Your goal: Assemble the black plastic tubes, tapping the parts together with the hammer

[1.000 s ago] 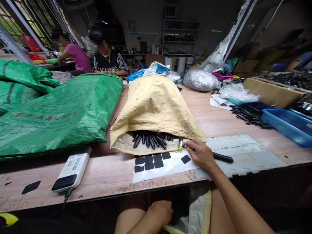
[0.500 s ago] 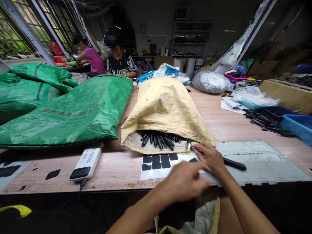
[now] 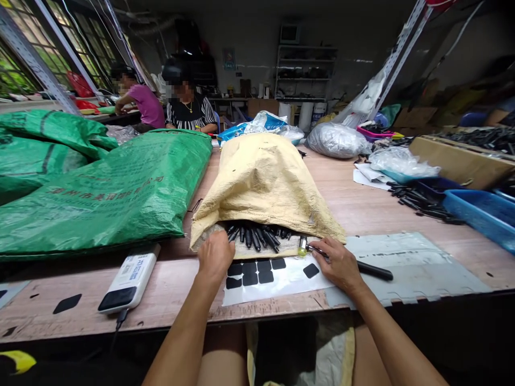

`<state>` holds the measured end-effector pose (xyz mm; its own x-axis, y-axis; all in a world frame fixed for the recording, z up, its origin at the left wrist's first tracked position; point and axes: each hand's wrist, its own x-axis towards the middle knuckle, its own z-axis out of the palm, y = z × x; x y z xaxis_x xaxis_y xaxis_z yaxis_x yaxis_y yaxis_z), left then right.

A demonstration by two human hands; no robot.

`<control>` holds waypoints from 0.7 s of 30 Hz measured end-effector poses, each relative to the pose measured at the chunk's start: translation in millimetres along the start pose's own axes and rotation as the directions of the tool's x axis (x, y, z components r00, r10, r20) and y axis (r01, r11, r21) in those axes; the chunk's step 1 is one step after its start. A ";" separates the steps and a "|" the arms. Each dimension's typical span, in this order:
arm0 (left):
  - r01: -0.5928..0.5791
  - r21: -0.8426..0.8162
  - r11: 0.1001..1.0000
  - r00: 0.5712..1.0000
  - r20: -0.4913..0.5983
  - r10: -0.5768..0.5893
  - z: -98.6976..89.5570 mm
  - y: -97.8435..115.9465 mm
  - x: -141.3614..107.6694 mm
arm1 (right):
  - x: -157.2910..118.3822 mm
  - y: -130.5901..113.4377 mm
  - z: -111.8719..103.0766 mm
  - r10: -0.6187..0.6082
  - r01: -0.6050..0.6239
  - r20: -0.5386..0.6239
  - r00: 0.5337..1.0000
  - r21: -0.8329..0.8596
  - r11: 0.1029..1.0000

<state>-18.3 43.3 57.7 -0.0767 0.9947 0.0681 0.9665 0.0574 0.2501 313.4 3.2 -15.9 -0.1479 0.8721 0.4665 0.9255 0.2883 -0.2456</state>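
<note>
A yellow woven sack [image 3: 265,171] lies on the table with its mouth toward me. Inside the opening, several black pen-like parts [image 3: 253,236] point outward. My left hand [image 3: 217,254] is closed on the left side of the sack's mouth; its fingertips are partly hidden. At the right corner of the mouth, my right hand [image 3: 336,262] is closed around the shaft of a small hammer [image 3: 375,271]. The hammer's metal and yellowish head points left, and its black grip sticks out to the right. Below the mouth is a white sheet [image 3: 277,281] with black stickers.
A green sack [image 3: 120,187] lies at left beside a white power bank [image 3: 131,279] with a cable. A grey mat [image 3: 414,262] lies at right. Beyond it are loose black parts [image 3: 422,203] and a blue tray [image 3: 478,212]. Two people sit across the table.
My left hand has moved left and forward from beside my right hand to the left side of the sack's mouth. The right hand still holds the hammer. The view has shifted slightly.
</note>
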 end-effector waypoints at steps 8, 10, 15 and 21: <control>-0.450 -0.422 0.787 0.876 -0.038 0.480 14.1 16.8 -43.0 | -1.0 0.5 -0.5 0.003 -0.003 0.000 1.000 -0.004 1.000; -0.474 -0.433 0.766 0.850 0.003 0.528 28.4 20.7 -48.0 | -1.6 0.8 -0.1 -0.004 0.004 -0.006 1.000 -0.009 1.000; -0.492 -0.476 0.729 0.846 -0.064 0.529 54.4 16.5 -48.6 | -0.2 4.0 0.4 -0.017 0.017 0.003 1.000 -0.008 1.000; -0.449 -0.580 0.680 0.864 -0.085 0.497 57.6 12.8 -44.5 | 7.1 -10.0 -17.4 -0.044 0.046 -0.031 0.999 0.084 0.995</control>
<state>11.6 4.6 2.2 0.3932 0.8803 0.2655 0.5494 -0.4565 0.6998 309.1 -0.4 4.7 -0.1775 0.8461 0.5026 0.8852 0.3604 -0.2942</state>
